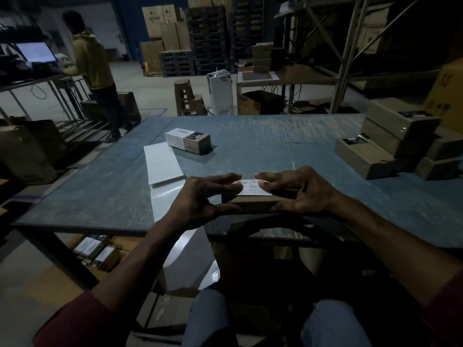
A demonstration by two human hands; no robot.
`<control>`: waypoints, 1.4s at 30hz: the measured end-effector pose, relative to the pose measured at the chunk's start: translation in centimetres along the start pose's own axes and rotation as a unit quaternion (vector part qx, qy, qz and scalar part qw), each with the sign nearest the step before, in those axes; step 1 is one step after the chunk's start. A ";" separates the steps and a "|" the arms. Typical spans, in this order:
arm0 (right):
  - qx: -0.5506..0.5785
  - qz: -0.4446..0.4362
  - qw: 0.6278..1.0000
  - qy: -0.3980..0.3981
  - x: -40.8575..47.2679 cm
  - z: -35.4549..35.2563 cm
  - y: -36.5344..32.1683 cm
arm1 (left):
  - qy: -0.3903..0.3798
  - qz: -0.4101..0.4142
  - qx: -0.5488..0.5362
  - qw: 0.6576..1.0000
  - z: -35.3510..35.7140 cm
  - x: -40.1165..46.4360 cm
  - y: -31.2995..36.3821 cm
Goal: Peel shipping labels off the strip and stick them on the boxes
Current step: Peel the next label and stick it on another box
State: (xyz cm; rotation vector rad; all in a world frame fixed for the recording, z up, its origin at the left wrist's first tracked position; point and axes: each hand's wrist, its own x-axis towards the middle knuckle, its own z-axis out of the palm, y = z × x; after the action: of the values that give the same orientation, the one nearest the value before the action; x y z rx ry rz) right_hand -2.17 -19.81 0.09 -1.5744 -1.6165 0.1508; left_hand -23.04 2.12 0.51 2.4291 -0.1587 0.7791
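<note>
Pressing a label (253,187) flat, both hands (200,199) (300,191) steadied the box (250,205) at the near counter (275,146) edge, thumbs gripping beneath.

A person (94,71) at a lit monitor (36,51), stacked pallets (208,41), a stool (185,96) behind.

A dim warehouse: stacked cartons (162,23) and pallets (208,41), steel racking (350,51), a worn packing counter (275,136).
</note>
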 end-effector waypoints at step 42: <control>-0.270 -0.312 0.891 0.187 -0.8 1.6 -2.6 | 0.098 -0.082 -0.108 0.986 0.6 0.9 0.3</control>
State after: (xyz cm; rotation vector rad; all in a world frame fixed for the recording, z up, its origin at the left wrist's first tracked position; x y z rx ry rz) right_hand -5.32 -20.28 0.33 -1.2603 -1.8380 -0.9636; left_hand -22.06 1.57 0.75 2.1177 0.0307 0.8714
